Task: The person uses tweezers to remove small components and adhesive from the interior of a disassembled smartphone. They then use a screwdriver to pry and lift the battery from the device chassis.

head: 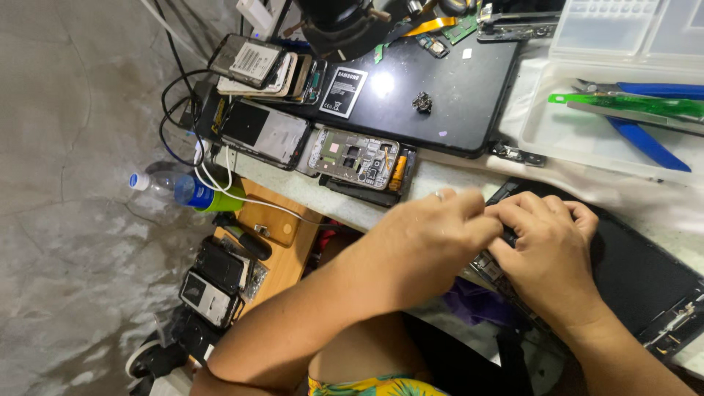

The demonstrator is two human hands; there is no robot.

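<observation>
We note the worktop (315, 192) edge running diagonally from upper left to lower right, with bare grey floor (66, 147) beyond it on the left; the open room lies on that side, where only a plastic bottle (172, 189) and a low wooden board (275, 242) carrying dismantled phones stand near the edge; the worktop itself is crowded. We record a large black tablet (433, 95) lying flat at upper centre; an opened phone frame (356, 158) just below it, close to the edge; a stack of phone parts (268, 70) at upper left; a clear tray (579, 125) with blue-handled pliers (645, 139) at upper right.

The dark device (638, 271) lies at the near right of the worktop, tilted along the edge, its exposed circuit edge showing beneath the hands. We find the left hand (433, 238) and the right hand (550, 253) meeting over the device's upper left corner, touching each other; both grips are curled closed with fingertips pressed on that corner; what lies between the fingers is hidden, and the left hand is blurred; the rest of the device extends to the right, clear of both grips.
</observation>
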